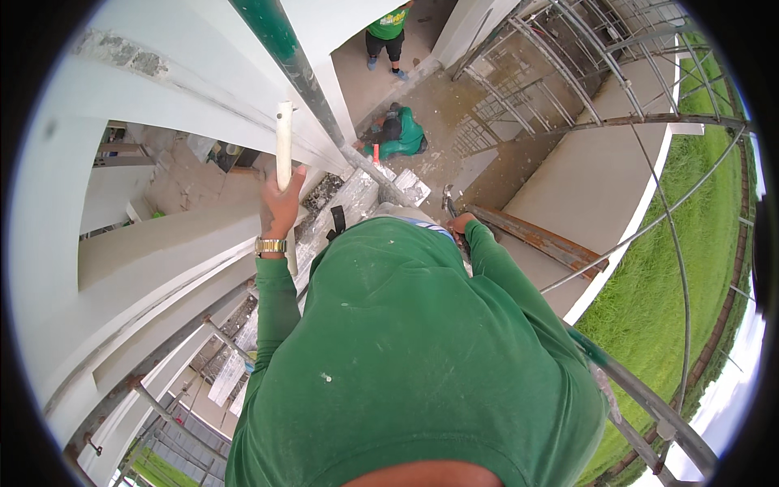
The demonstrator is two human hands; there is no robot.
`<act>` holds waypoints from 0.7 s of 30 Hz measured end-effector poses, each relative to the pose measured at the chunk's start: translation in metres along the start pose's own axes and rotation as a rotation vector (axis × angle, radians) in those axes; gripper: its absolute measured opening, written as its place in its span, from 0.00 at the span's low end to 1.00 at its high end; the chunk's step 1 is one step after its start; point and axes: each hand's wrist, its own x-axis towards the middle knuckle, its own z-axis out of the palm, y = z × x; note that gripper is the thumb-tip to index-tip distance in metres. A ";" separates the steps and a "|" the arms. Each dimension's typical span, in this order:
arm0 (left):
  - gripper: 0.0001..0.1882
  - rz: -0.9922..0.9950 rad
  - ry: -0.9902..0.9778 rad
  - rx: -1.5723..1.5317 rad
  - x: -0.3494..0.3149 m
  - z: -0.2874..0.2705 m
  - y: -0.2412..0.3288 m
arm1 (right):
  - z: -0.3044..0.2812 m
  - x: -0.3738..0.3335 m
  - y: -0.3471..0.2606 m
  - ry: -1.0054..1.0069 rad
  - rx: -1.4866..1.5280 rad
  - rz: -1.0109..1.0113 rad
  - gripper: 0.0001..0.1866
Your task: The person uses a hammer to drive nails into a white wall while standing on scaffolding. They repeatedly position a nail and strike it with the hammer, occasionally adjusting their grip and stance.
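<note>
My left hand [281, 204] is closed around a white plastic pipe [284, 144], which stands nearly upright beside the white wall. The pipe's upper end shows a small hole near the top. A gold-coloured watch sits on my left wrist. My right hand [461, 224], low at my right side, is closed around a hammer [448, 200]; its metal head shows beyond the fingers and most of the handle is hidden. Between my hands, a worn, paint-spattered plank [349, 207] lies in front of my body.
A green and grey scaffold pole [296, 57] slants close ahead. More scaffolding [560, 73] stands at the right. Far below, a person in green [399, 134] crouches; another person [388, 32] stands in a doorway. A rusty steel beam [540, 235] lies right of my hand.
</note>
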 end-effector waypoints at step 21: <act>0.23 -0.307 -0.300 0.089 -0.088 -0.127 -0.109 | 0.245 -0.035 0.094 0.029 -0.240 0.007 0.34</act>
